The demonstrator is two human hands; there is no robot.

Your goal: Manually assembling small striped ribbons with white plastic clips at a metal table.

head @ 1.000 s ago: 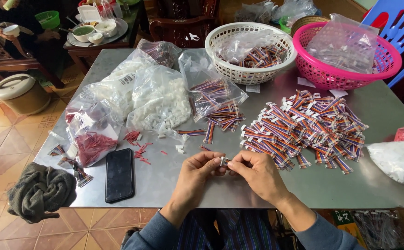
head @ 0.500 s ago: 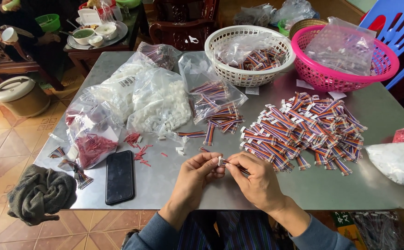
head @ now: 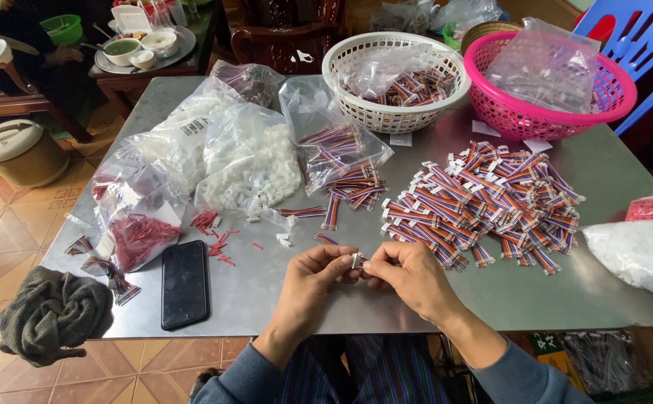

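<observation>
Drawn slightly closer together than half a second back – left hand [head: 317, 275] and right hand [head: 409, 275] both pinched shut on small white connector [head: 356, 260], held low over steel table [head: 267, 292], within reach of ribbon-cable pile [head: 483, 202] – phone [head: 185, 283] set aside

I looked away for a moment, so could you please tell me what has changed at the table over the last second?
Very little. The left hand and right hand remain pressed together over the same small white connector; the right fingers shifted slightly around it. Nothing was picked up or let go. The pile of striped cables, black phone and bags stayed put.
</observation>
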